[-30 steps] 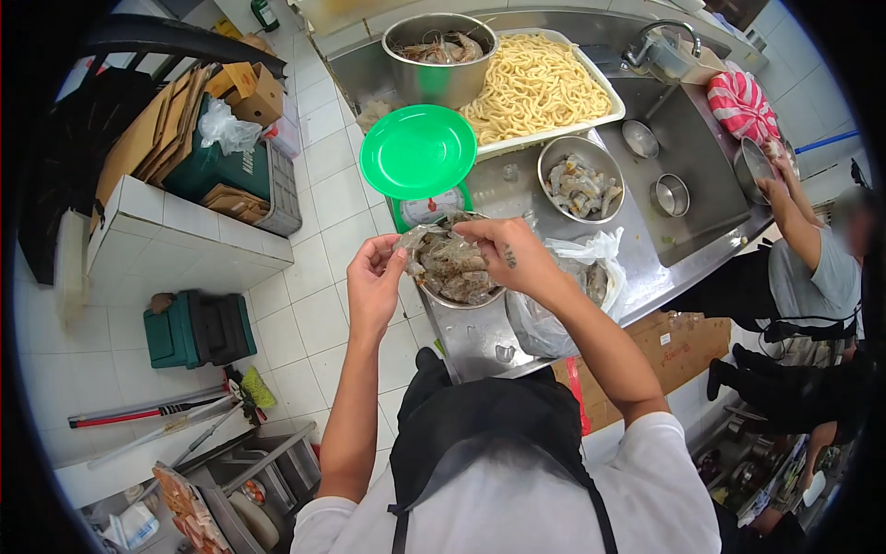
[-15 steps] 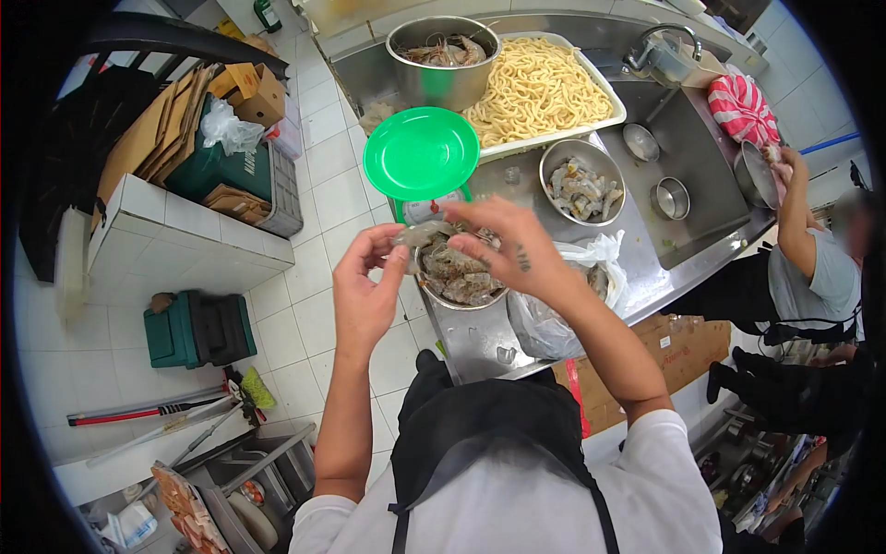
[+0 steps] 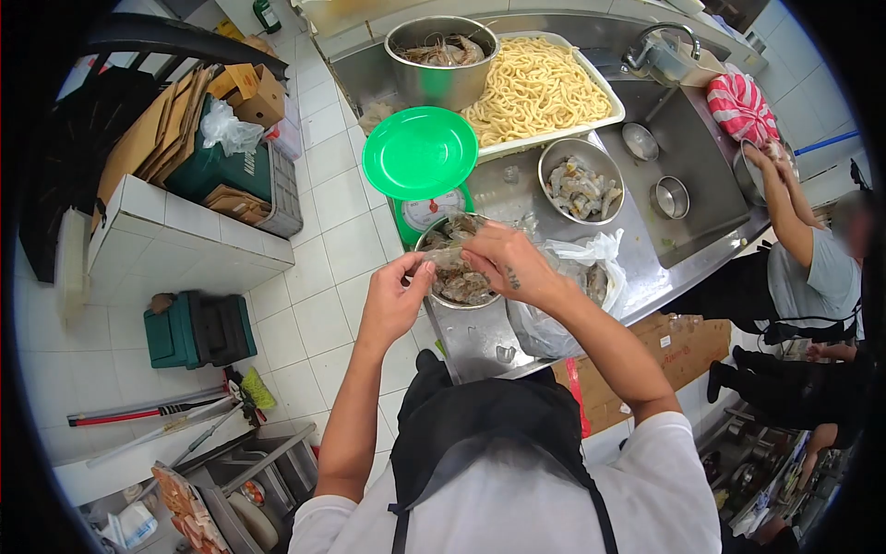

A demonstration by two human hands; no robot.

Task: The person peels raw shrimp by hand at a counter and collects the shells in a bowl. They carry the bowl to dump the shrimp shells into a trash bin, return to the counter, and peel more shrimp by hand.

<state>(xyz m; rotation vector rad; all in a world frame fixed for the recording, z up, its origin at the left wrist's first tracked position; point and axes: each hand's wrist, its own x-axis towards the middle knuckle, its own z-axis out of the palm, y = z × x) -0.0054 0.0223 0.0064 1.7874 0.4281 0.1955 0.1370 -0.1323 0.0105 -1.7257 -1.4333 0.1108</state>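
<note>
- worktop (image 3: 475, 340), steel: carries the near bowl (image 3: 460, 306), set between the green scale (image 3: 432, 207) and the plastic bag (image 3: 540, 325).
- your forearms: reaching forward, converging over the near bowl; elbows bent, set wide.
- your right hand (image 3: 517, 262): back up, fingers curled down, pinching the shrimp's right end; fingertips partly hidden.
- your left hand (image 3: 393, 300): thumb and forefinger closed on its left end, other fingers folded.
- shrimp (image 3: 443, 256), one, greyish and translucent: held between both hands, above the near bowl's contents. judged light, soft-fleshed, wet and slippery; thin shell, stiffer than the flesh but apt to crack. best taken by the thick of the body, thumb against fingertips, with light pressure; squeezed hard, it may tear or shoot free. which end is the head, you cannot tell.
</note>
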